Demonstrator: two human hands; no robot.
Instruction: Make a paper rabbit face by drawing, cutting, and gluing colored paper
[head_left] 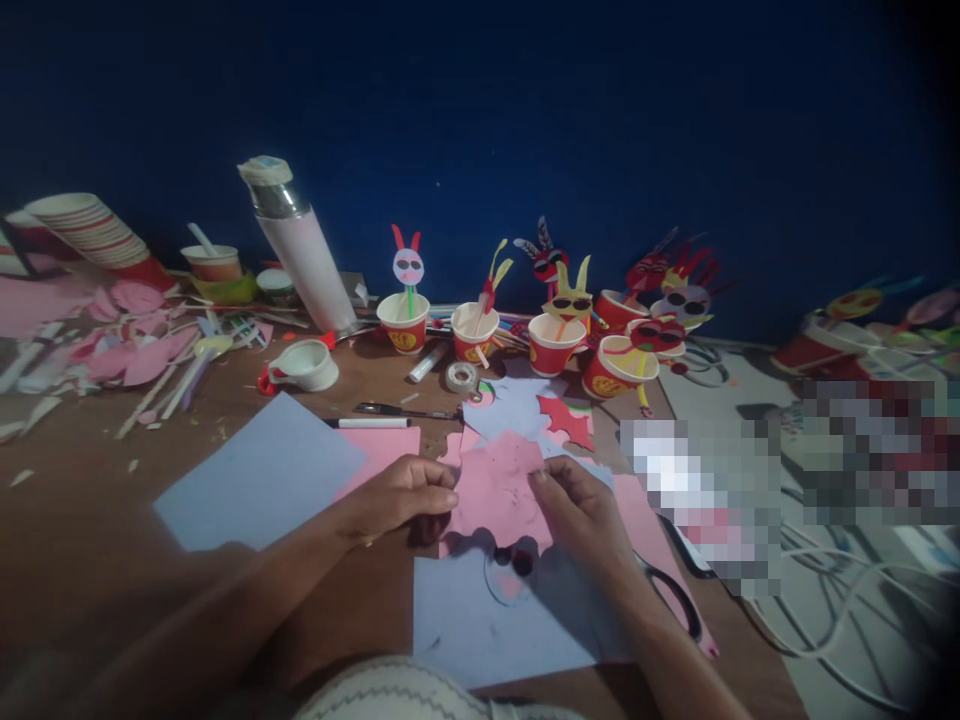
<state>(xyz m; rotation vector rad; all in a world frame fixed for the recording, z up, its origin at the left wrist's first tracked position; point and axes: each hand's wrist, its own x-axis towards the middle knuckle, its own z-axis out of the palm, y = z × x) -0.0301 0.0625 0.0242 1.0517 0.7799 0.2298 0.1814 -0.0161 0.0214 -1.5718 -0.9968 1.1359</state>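
Note:
A piece of pink paper with a scalloped, cut edge is stretched between my two hands. My left hand pinches its left side between thumb and fingers. On the right side, my right hand grips it the same way. Below the pink piece lies a pale blue sheet, and on it a round face cutout with two dark ovals. Scissors with black handles rest beside my right forearm, partly hidden by it. A red cutout lies just beyond my hands.
Red paper cups with straw-and-paper figures line the back. A thermos flask stands left of them, near a mug. Tape, a marker and another blue sheet lie around. Paper scraps cover the left; cables run right.

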